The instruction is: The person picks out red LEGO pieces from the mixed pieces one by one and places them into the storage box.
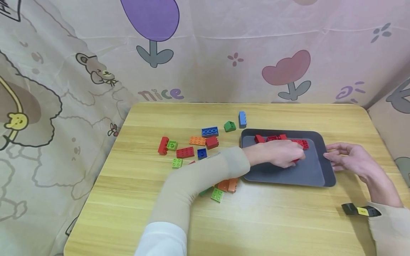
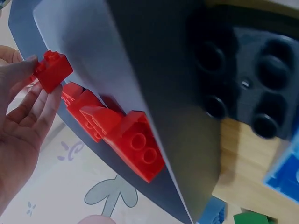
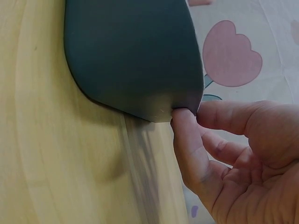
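Note:
My left hand (image 1: 283, 153) reaches across the dark grey tray (image 1: 307, 174) and pinches a red toy brick (image 2: 55, 72) between thumb and fingers. Beside that brick, several other red bricks (image 2: 140, 147) lie along the far side of the tray, partly hidden by the hand in the head view. At the tray's right edge is my right hand (image 1: 352, 158). Its thumb and fingers pinch the tray's rim (image 3: 187, 100), as the right wrist view shows up close.
Left of the tray lie loose bricks: red (image 1: 185, 152), orange (image 1: 197, 140), light green (image 1: 217, 195) and dark blue (image 1: 202, 153). My left sleeve (image 1: 205, 170) covers some. A blue brick (image 1: 242, 120) and a green one (image 1: 229, 126) sit near the tray's back left corner. A patterned cloth (image 1: 221, 71) hangs behind the table.

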Demonstrator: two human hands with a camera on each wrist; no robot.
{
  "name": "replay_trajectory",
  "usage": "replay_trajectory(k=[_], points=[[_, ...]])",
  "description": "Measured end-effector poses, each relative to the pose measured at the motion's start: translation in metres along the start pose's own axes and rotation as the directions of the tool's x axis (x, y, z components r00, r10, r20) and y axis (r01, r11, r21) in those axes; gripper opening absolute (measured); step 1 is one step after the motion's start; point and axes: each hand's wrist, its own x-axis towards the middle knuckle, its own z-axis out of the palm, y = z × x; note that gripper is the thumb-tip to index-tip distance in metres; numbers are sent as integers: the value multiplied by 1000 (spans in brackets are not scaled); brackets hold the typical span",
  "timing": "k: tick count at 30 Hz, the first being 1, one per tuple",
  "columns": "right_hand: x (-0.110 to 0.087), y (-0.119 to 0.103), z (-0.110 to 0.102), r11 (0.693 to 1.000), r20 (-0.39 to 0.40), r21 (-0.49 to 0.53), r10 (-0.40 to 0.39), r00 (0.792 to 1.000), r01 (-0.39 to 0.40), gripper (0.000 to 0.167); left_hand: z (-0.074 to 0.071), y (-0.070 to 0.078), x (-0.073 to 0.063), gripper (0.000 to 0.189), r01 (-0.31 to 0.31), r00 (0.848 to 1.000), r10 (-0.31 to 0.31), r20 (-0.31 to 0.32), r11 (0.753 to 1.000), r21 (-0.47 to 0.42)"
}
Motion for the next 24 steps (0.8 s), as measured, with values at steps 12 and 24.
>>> replay_trajectory(k=[12, 24], points=[[-1, 2, -1, 999, 5, 51, -12, 1000, 12, 25, 1, 7, 20, 28, 1, 1000, -1, -4, 998, 57], [-1, 2, -1, 996, 16, 91, -14, 1000, 12, 33, -1, 9, 25, 35, 17, 1000, -18, 19, 996, 83]])
